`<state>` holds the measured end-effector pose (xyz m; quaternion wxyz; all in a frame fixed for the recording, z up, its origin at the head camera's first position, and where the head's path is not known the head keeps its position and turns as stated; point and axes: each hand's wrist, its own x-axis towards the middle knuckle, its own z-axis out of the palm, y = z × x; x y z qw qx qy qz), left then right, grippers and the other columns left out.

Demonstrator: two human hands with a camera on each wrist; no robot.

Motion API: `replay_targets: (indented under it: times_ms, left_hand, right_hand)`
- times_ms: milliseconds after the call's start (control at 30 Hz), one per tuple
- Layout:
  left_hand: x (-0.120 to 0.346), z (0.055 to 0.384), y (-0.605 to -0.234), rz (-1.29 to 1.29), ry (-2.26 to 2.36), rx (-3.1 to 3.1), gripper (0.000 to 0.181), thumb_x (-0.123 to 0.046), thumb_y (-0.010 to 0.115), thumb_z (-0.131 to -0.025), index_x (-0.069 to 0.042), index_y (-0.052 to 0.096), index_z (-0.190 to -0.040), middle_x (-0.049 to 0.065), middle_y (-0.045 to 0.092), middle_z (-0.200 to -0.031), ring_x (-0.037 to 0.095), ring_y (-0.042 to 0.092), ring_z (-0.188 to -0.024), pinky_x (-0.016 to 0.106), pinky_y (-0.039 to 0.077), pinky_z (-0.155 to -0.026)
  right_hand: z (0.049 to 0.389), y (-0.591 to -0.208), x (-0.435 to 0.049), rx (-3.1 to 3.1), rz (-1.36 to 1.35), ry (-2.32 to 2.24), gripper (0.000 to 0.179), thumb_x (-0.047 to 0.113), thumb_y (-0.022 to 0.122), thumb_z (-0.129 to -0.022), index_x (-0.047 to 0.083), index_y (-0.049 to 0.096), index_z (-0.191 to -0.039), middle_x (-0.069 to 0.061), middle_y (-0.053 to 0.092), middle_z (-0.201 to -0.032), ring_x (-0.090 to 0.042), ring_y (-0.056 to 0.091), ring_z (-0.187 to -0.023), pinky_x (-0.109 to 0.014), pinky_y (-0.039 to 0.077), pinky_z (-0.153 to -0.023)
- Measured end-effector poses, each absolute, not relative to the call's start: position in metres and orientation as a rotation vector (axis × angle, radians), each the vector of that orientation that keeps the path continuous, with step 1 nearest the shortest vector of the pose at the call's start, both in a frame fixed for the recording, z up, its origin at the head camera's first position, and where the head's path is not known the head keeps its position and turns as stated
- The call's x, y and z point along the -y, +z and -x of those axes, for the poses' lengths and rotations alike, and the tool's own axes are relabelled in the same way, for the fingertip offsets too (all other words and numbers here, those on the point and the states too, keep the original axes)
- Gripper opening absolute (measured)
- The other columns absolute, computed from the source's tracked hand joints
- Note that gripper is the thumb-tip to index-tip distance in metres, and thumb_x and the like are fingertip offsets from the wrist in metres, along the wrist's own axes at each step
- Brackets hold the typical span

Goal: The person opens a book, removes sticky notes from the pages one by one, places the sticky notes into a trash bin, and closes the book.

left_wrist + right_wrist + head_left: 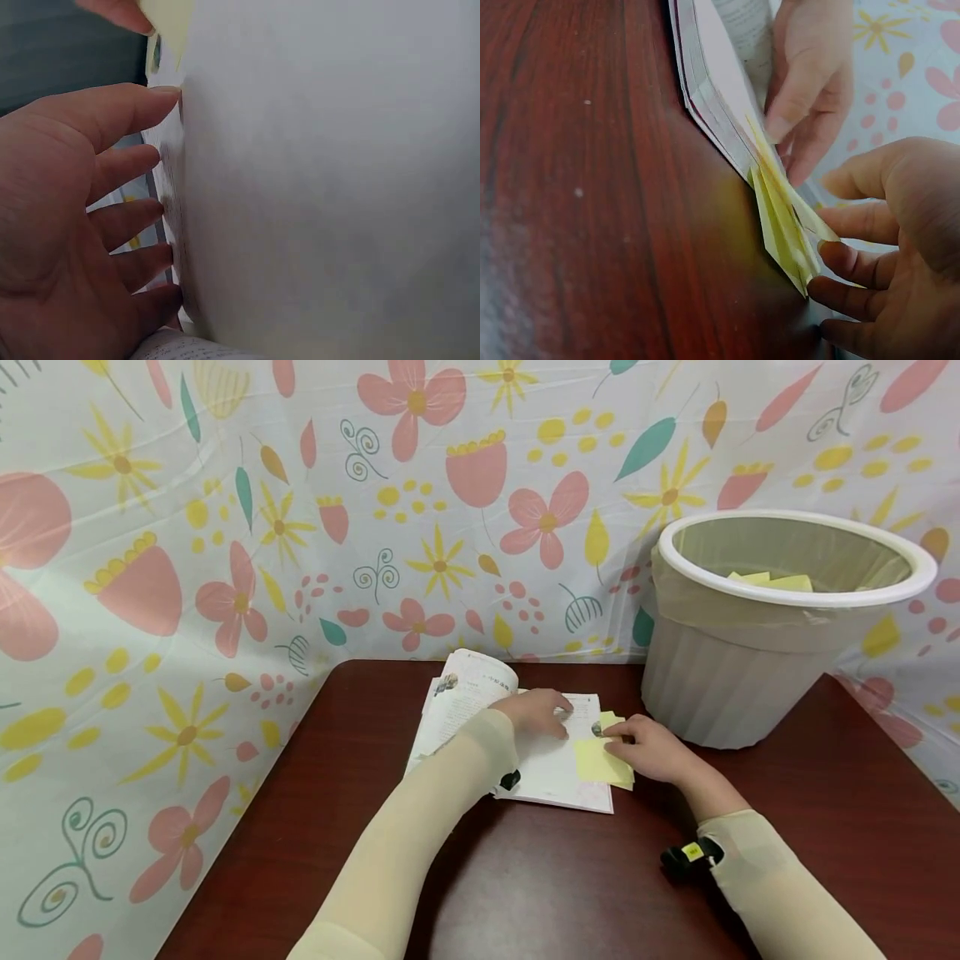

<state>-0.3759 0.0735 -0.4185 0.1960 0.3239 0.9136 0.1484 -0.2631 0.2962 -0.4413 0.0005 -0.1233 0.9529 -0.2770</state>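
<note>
A floral-patterned curtain (300,527) backs a dark red wood-grain table (570,893). On the table, an open book (540,777) bears yellow sticky notes (596,762) along the outer part of its right page. The left hand (534,712) rests on that page, fingers spread, gripping nothing; the right hand's (651,748) fingers touch the notes, though whether they pinch one cannot be told. The work appears partly done: yellow paper pieces (791,583) lie in the lined wastebasket (720,677), while these notes remain on the book.

Open book (546,770), its fine print too small to read.
Yellow papers (787,582) partly hidden behind bin rim (810,598); both sleeves (401,852) cut off below.
</note>
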Motion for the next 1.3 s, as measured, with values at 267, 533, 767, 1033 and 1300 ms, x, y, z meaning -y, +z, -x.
replay_targets:
  times_ms: [267,533,767,1033,1300]
  left_hand:
    - [-0.076,0.375,-0.418,-0.895,0.349,-2.567,0.055,-0.037,0.071,-0.093,-0.033,0.058,-0.146,-0.008,0.047,-0.159,0.014,0.038,-0.152,0.035,0.035,-0.123]
    - [-0.077,0.375,-0.416,-0.872,0.344,-2.553,0.057,-0.039,0.071,-0.094,-0.034,0.057,-0.148,-0.005,0.041,-0.165,0.016,0.032,-0.156,0.036,0.032,-0.126]
    - [-0.078,0.376,-0.419,-0.860,0.356,-2.564,0.056,-0.041,0.071,-0.093,-0.036,0.057,-0.148,-0.007,0.040,-0.165,0.015,0.032,-0.156,0.036,0.032,-0.126]
    - [-0.079,0.379,-0.425,-0.878,0.356,-2.567,0.057,-0.040,0.072,-0.093,-0.035,0.058,-0.147,-0.004,0.040,-0.166,0.016,0.033,-0.156,0.035,0.032,-0.125]
    - [-0.077,0.376,-0.423,-0.838,0.354,-2.553,0.058,-0.043,0.072,-0.093,-0.038,0.055,-0.149,-0.006,0.038,-0.166,0.016,0.033,-0.156,0.037,0.034,-0.125]
  right_hand:
    - [0.264,-0.442,-0.295,-3.056,0.386,-0.827,0.027,0.015,0.063,-0.097,0.004,0.077,-0.116,-0.015,0.070,-0.108,-0.026,0.062,-0.098,-0.042,0.050,-0.086]
    - [0.262,-0.439,-0.288,-3.090,0.385,-0.828,0.024,0.013,0.063,-0.095,0.005,0.079,-0.111,-0.019,0.073,-0.117,-0.039,0.066,-0.114,-0.057,0.052,-0.095]
    - [0.259,-0.435,-0.283,-3.084,0.390,-0.859,0.025,0.014,0.062,-0.096,0.006,0.079,-0.112,-0.016,0.076,-0.116,-0.035,0.069,-0.111,-0.052,0.056,-0.090]
    - [0.255,-0.433,-0.281,-3.053,0.459,-0.937,0.022,0.009,0.062,-0.095,0.009,0.081,-0.106,-0.015,0.076,-0.116,-0.035,0.069,-0.113,-0.051,0.056,-0.090]
    - [0.255,-0.432,-0.282,-3.017,0.500,-0.950,0.022,0.008,0.062,-0.093,0.011,0.081,-0.102,-0.007,0.078,-0.106,-0.022,0.068,-0.100,-0.036,0.054,-0.083]
